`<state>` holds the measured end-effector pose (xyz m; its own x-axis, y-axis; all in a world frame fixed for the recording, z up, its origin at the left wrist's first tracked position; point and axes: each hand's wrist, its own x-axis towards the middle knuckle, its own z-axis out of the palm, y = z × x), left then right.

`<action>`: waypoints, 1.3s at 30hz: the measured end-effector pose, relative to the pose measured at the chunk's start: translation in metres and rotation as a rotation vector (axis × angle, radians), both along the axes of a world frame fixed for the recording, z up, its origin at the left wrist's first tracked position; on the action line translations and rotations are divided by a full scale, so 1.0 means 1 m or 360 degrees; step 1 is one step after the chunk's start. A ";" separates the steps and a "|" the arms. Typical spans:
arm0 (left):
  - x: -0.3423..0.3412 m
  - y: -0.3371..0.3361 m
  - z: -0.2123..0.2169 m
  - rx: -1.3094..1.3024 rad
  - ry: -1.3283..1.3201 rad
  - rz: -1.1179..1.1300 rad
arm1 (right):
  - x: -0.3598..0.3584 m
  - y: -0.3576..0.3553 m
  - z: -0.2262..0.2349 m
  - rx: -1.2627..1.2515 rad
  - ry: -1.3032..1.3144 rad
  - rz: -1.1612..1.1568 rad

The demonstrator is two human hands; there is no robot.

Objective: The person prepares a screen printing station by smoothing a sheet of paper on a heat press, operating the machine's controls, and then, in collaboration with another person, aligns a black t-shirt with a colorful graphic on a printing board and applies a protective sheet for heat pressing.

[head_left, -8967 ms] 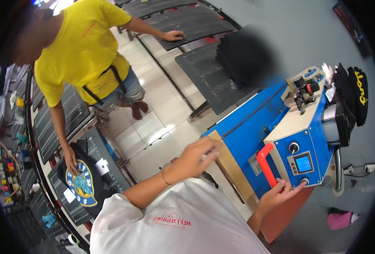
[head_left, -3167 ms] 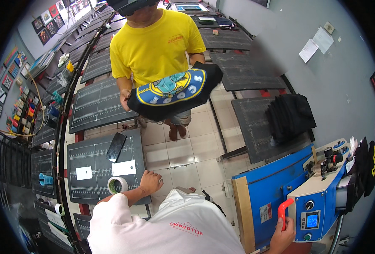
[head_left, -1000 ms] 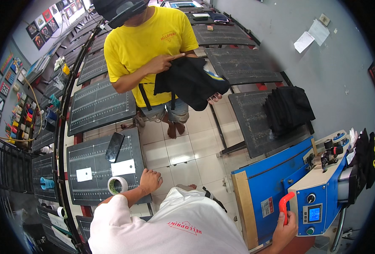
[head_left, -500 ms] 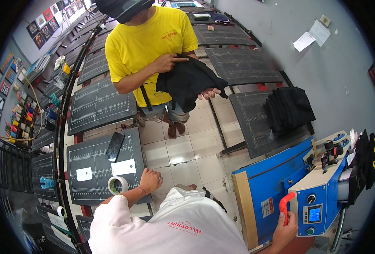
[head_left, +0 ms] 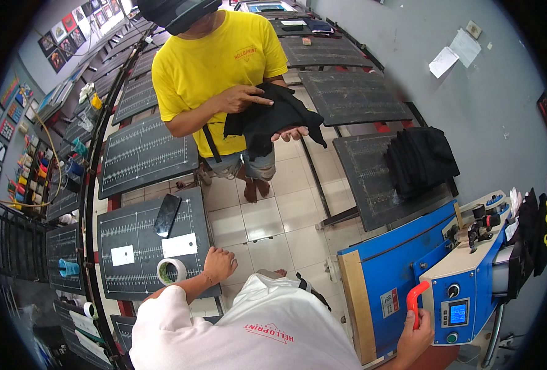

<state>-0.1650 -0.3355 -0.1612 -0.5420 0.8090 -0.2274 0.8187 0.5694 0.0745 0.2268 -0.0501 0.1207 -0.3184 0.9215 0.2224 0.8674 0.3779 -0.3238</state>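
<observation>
At the lower right, my right hand [head_left: 416, 333] is wrapped round the red handle [head_left: 414, 297] of a blue and cream heat press [head_left: 464, 296] with a small lit display. My left hand [head_left: 220, 265] holds nothing; its fingers are apart and loosely bent by the right edge of a dark printing board [head_left: 119, 234]. On that board, close to my left forearm, stands a roll of tape [head_left: 171, 271]. Two white cards [head_left: 179, 245] and a dark phone [head_left: 167, 214] lie beyond it.
Across the aisle a person in a yellow shirt [head_left: 224, 68] holds a black cloth piece [head_left: 276, 117]. Folded black fabric [head_left: 423, 161] is stacked on a board [head_left: 366, 185] at the right. Rows of boards line both sides of the tiled floor [head_left: 273, 209].
The other person's black cloth has shifted slightly left and lower, and their pointing hand has moved down over it. My hands stay almost where they were.
</observation>
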 end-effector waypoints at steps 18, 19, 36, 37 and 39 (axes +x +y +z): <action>0.001 0.067 -0.035 0.0689 -0.0470 0.0199 | 0.009 0.004 0.007 0.0038 -0.0036 0.0039; 0.004 0.093 -0.030 0.0816 -0.0545 0.0197 | 0.010 0.004 0.006 0.0082 -0.0027 0.0068; 0.049 0.273 0.052 0.1199 -0.1672 0.0227 | 0.021 0.004 0.002 0.0104 -0.0131 0.0139; 0.047 0.275 0.052 0.1212 -0.1691 0.0216 | 0.021 0.004 0.001 0.0103 -0.0135 0.0130; 0.046 0.277 0.056 0.1220 -0.1656 0.0175 | 0.022 0.004 -0.001 0.0086 -0.0162 0.0081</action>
<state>-0.1190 -0.0585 -0.1051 -0.4631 0.8826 -0.0807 0.1320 0.1588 0.9784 0.2491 -0.0462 0.1198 -0.3877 0.8913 0.2351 0.8741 0.4365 -0.2130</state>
